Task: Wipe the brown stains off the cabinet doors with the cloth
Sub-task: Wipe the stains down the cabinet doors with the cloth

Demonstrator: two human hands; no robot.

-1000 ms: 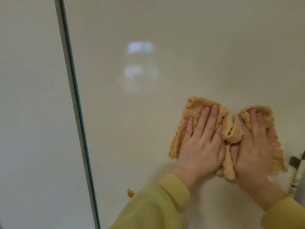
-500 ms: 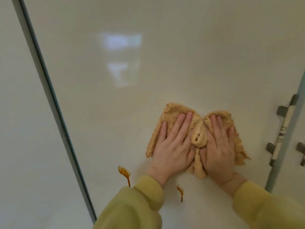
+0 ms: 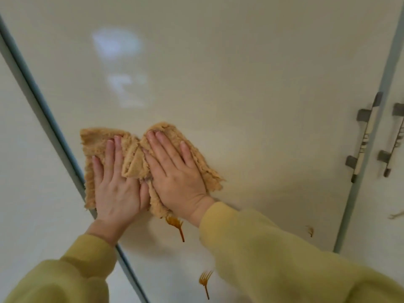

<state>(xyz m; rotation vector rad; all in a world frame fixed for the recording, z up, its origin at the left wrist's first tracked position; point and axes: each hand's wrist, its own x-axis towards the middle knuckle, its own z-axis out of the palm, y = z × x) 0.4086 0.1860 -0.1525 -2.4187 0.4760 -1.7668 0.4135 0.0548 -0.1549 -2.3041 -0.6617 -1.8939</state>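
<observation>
A tan fluffy cloth (image 3: 98, 141) is pressed flat against the glossy cream cabinet door (image 3: 240, 84). My left hand (image 3: 115, 184) lies palm-down on its left half, and my right hand (image 3: 175, 171) on its right half, fingers spread. The cloth's left edge overlaps the grey gap (image 3: 43, 110) between two doors. A brown stain (image 3: 176, 225) with a drip shows just below the cloth. Another brown stain (image 3: 204, 281) sits lower down, and a small faint one (image 3: 310, 230) lies near the door's right edge.
Two metal bar handles (image 3: 365, 136) (image 3: 393, 141) flank the right-hand door gap. A pale streak (image 3: 396, 215) marks the rightmost door. Another cream door (image 3: 21, 193) is at the left. Yellow sleeves cover both forearms.
Both hands have slid the cloth leftward across the door to the left gap. The view has shifted, bringing the handles and more stains into sight.
</observation>
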